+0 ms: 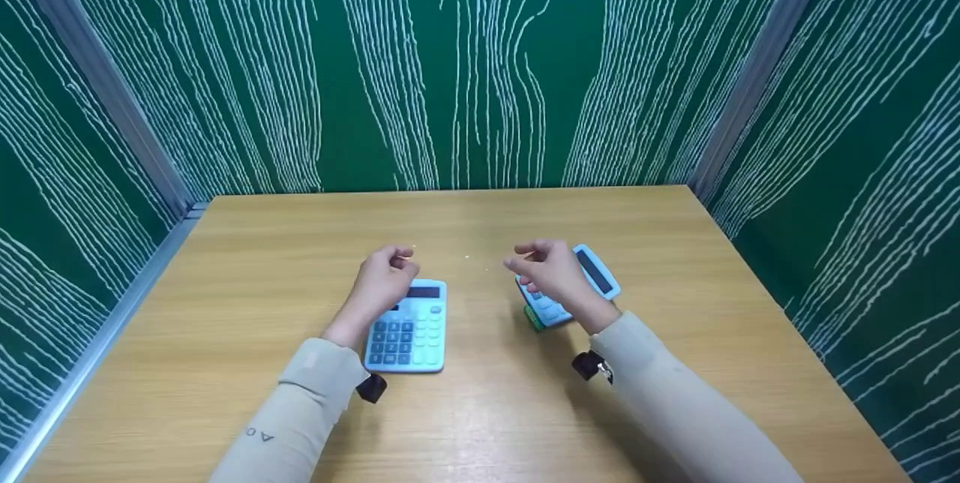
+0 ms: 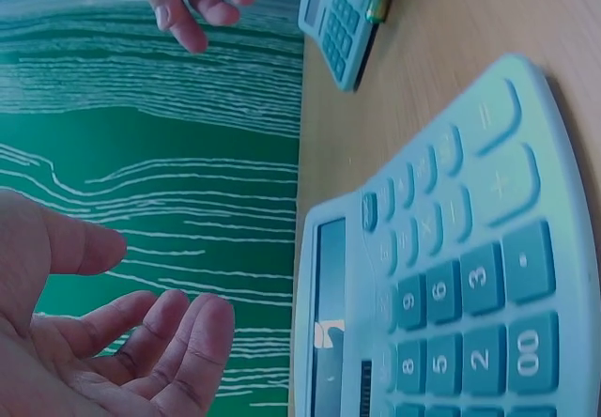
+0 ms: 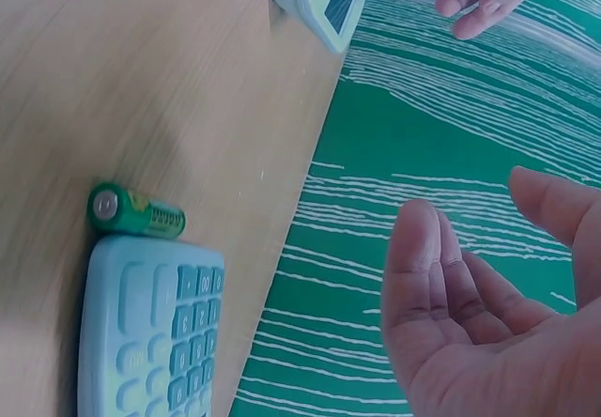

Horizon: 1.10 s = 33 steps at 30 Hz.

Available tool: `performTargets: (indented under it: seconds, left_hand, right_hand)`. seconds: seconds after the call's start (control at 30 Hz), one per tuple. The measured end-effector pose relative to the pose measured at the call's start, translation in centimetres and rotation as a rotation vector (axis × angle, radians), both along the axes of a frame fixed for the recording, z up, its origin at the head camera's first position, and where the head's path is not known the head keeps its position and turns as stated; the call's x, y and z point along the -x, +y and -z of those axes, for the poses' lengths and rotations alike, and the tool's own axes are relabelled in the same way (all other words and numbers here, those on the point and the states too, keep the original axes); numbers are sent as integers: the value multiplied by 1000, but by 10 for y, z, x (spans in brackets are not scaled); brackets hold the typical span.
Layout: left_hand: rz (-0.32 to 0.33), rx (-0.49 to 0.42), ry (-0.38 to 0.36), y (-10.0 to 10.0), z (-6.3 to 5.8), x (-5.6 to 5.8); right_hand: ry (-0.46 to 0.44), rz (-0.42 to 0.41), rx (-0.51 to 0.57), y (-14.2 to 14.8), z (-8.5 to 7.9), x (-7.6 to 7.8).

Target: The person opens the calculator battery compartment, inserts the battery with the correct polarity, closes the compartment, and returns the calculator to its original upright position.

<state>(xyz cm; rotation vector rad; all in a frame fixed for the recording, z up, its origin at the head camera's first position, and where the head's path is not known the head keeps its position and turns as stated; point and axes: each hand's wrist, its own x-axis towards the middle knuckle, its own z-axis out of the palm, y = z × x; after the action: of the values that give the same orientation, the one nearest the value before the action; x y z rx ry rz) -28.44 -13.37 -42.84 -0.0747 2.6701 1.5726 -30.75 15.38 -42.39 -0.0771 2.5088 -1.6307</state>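
Two light blue calculators lie on the wooden table. My left hand (image 1: 384,278) hovers over the top left part of the left calculator (image 1: 427,333), its fingers loosely bent around nothing. Above the right calculator (image 1: 551,312), which sits at an angle, my right hand (image 1: 551,271) hangs in the air with relaxed fingers and holds nothing. A green battery (image 3: 137,212) lies against the lower edge of that right calculator. In the left wrist view the left calculator's keys (image 2: 479,290) and display face up, apart from the hand.
The wooden table (image 1: 480,423) carries a few tiny pale specks between the hands. Green panels (image 1: 495,63) with white wavy lines stand behind and on both sides, joined by grey metal posts (image 1: 761,70). A dark wrist device (image 1: 371,388) is strapped at each cuff.
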Motion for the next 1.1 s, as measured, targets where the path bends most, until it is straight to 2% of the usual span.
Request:
performTargets:
  seconds: [0.37,0.5,0.83,1.1]
  left_hand:
    - [17,3,26,19,-2,1]
    - [31,-10,38,26,1,1]
    - [59,-27,70,40,10,7]
    - [81,-54,128,55,17,11]
  right_hand:
    - [-18,13,-5,16,0,-2]
    - [-28,43,2,22,1,-2]
    - [38,89,-21,39,4,-3]
    - [45,120,-42,51,6,-4]
